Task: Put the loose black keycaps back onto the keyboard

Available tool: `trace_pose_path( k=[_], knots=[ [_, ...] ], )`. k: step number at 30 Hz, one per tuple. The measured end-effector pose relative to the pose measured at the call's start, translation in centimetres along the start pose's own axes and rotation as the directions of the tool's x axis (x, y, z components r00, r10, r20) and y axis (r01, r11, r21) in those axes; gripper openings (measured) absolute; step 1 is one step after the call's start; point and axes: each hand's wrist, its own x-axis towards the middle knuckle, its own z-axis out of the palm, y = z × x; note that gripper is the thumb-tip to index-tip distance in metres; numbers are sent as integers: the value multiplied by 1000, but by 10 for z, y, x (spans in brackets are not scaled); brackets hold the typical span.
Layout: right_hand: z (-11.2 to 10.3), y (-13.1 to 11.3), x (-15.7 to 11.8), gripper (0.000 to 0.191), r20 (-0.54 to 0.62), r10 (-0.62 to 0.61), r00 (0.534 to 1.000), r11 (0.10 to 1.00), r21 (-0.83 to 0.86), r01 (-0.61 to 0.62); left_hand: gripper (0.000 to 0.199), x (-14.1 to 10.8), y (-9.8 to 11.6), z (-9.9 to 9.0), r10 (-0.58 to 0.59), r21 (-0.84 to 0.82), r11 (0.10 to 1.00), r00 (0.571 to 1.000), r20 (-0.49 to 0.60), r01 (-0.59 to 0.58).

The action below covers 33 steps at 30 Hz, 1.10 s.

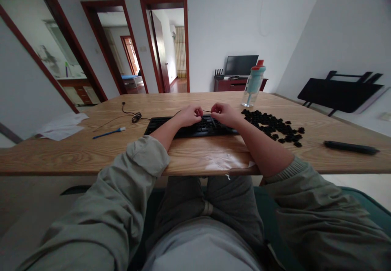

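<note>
A black keyboard (pixel 200 131) lies near the table's front edge with keys and bare-looking sockets showing; my wrists cover part of it. Over its far edge, my left hand (pixel 192 115) is closed, fingers curled in a pinch. My right hand (pixel 225 114), also pinching, is just to the right. A thin dark cable (pixel 207 111) spans the short gap between my fingertips. What lies inside each pinch is mostly hidden. Many loose black keycaps (pixel 269 124) are scattered right of the keyboard. To its left is a coiled black cord (pixel 136 117).
A blue brush (pixel 106 133) and crumpled white paper (pixel 64 126) lie on the left of the wooden table (pixel 91 157). A clear bottle with a red lid (pixel 253 85) stands behind the keycaps. A long black object (pixel 351 147) rests at the right.
</note>
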Motion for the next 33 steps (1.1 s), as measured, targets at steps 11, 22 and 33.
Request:
trace_pose_path(
  k=[11,22,33],
  knots=[
    [1,6,-4,22,255,-41,966,981,196,-10,11,4,36,25,-55,-468,884,987,-151,-23],
    [-6,7,-4,19,251,188,950,980,-110,-166,19,-12,24,15,82,-11,997,990,114,-81],
    [-7,3,-10,21,257,162,953,970,-216,-107,24,-12,19,15,73,-2,997,985,158,-74]
  ],
)
